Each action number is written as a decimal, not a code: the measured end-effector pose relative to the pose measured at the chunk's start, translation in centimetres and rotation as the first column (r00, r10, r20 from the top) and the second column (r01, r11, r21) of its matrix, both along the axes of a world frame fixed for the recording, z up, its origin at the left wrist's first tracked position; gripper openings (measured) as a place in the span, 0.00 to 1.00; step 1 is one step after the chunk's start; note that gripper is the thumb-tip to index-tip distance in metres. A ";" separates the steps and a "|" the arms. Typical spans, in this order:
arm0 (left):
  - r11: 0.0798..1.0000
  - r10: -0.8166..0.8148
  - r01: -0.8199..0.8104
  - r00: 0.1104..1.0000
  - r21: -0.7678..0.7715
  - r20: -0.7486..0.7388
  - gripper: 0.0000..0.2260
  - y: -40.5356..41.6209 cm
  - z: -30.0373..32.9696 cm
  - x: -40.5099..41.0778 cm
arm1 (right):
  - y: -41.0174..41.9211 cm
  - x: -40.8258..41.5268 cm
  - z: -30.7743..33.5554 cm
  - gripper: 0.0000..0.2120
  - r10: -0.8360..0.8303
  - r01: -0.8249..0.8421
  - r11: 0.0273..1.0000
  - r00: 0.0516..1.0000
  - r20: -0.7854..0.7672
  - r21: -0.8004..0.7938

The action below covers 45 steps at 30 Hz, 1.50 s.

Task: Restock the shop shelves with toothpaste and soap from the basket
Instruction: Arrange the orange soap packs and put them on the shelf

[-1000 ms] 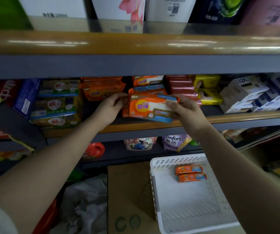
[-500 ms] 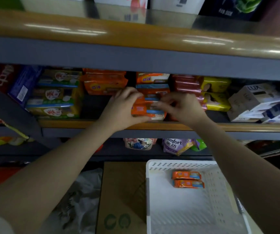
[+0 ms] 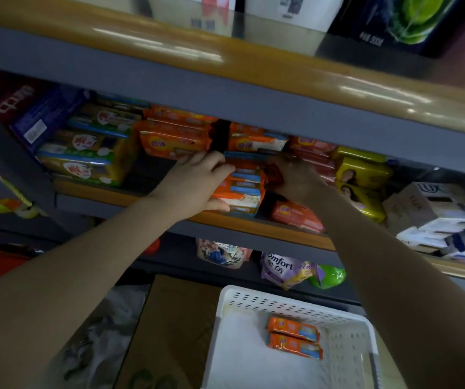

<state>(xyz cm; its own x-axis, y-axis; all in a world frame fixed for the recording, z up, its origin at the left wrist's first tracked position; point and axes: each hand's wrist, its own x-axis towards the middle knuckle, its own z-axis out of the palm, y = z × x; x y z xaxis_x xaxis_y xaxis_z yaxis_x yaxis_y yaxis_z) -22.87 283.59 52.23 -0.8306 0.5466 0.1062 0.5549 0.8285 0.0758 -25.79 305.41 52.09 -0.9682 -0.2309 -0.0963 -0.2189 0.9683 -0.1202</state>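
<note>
An orange soap pack (image 3: 244, 192) with blue labels stands on the middle shelf (image 3: 253, 224), in a stack of like packs. My left hand (image 3: 194, 183) grips its left end, thumb under it and fingers over the top. My right hand (image 3: 295, 178) holds its right end, fingers curled at the upper corner. Below, the white basket (image 3: 349, 341) holds two small orange soap bars (image 3: 293, 336) lying side by side.
More orange packs (image 3: 175, 136) sit to the left, yellow-green packs (image 3: 85, 153) further left, yellow soap (image 3: 363, 175) and white boxes (image 3: 433, 209) to the right. A loose orange pack (image 3: 295, 216) lies at the shelf's front. A cardboard box (image 3: 175, 332) stands beside the basket.
Both hands carried the orange pack from in front of the shelf into the stack and pushed it deeper. The camera tilted and moved closer.
</note>
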 end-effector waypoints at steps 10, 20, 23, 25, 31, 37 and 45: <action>0.885 0.147 -0.183 0.982 0.428 0.117 0.31 -0.7 -2.1 1.8 | 0.2 -0.4 -0.7 0.24 -0.111 0.103 0.987 0.992 -0.063 -0.122; 0.857 0.017 -0.036 0.999 0.514 0.042 0.25 -1.2 -3.3 0.8 | 0.6 -0.4 0.1 0.25 -0.051 0.049 0.992 0.999 -0.018 -0.113; 0.862 -0.009 -0.012 0.999 0.507 0.038 0.25 -1.6 -3.4 0.9 | 0.7 -0.3 0.9 0.18 -0.062 0.067 0.979 0.997 0.035 -0.192; 0.869 -0.022 -0.007 0.998 0.496 0.054 0.24 -1.4 -3.1 0.9 | 0.8 -0.4 0.8 0.18 -0.074 0.072 0.964 0.997 0.001 -0.257; 0.907 -0.080 0.026 0.990 0.421 0.112 0.25 -1.5 -2.3 0.5 | 0.3 0.7 -1.0 0.16 -0.225 0.072 0.850 0.945 -0.236 -0.522; 0.883 0.082 -0.098 0.995 0.458 0.055 0.27 -1.7 -2.3 0.8 | 0.9 1.3 -0.3 0.19 -0.033 -0.043 0.953 0.969 -0.243 -0.301; 0.923 0.128 -0.112 0.992 0.369 -0.020 0.28 -1.1 -2.6 0.8 | 0.5 -1.3 -1.5 0.17 -0.212 0.107 0.948 0.915 -0.343 -0.300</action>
